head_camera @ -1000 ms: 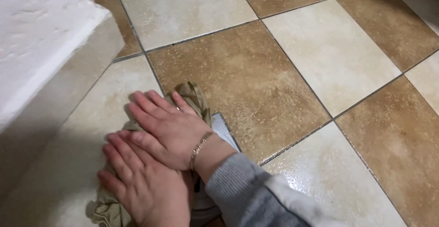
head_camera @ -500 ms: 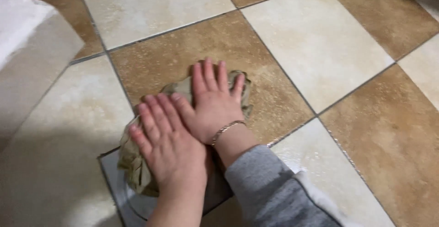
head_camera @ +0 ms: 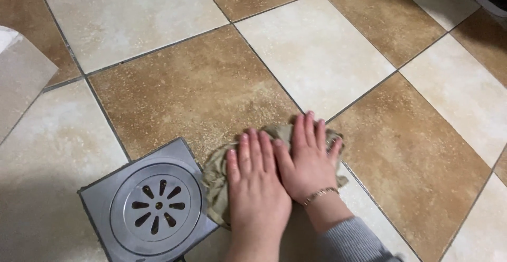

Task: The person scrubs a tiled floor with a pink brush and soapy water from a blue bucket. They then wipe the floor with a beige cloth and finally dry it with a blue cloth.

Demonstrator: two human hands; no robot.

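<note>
Khaki cloth (head_camera: 219, 180) under both my flat palms, on the tiled floor (head_camera: 174, 87) beside the drain.
From the head view: my left hand (head_camera: 257, 183) and right hand (head_camera: 308, 159) lie side by side, fingers spread, pressing not pinching. The rag bunches at its left edge, touching the grey metal floor drain (head_camera: 150, 204); I judge it could snag there, or my palms slide on the glossy tile.

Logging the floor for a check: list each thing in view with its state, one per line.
Left hand: flat, fingers spread, pressing on the cloth.
Right hand: flat on the cloth beside the left; bracelet on the wrist.
Cloth: olive, crumpled, pinned under both hands.
Floor drain: uncovered, grate in place, beside the cloth.
Tiled floor: tan and cream tiles, speckled.
</note>
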